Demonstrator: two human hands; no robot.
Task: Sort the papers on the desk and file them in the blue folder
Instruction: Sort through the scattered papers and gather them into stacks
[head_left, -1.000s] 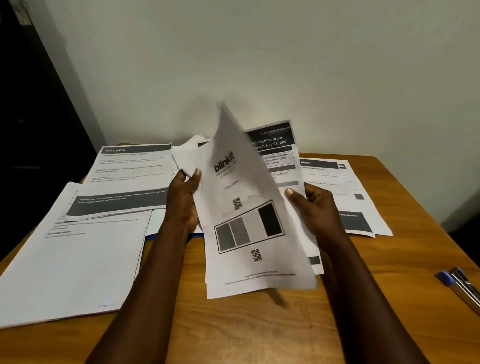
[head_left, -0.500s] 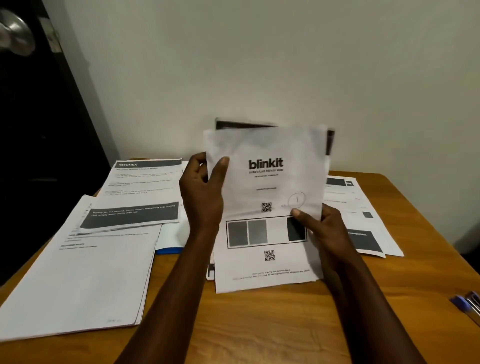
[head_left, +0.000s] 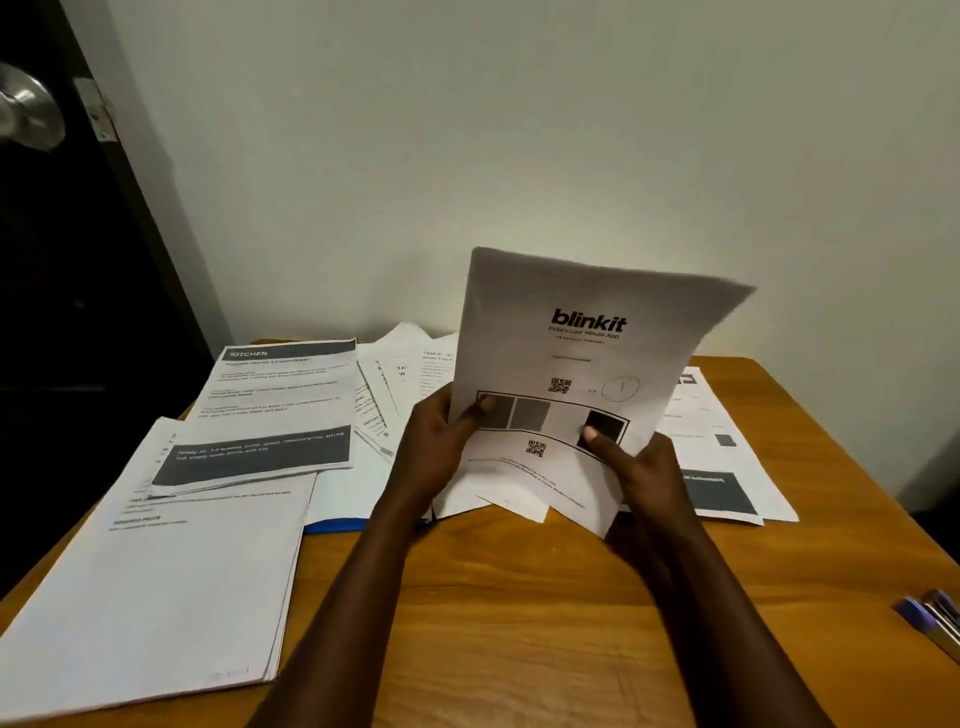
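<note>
While the left hand (head_left: 434, 449) and right hand (head_left: 647, 470) are gripping the blinkit sheet (head_left: 587, 353), it is now leaning rightward.

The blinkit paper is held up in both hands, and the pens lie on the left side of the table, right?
Not quite. In the head view the pens lie at the right edge of the table, not the left. The rest holds: the left hand and the right hand both hold the blinkit paper up.
</note>
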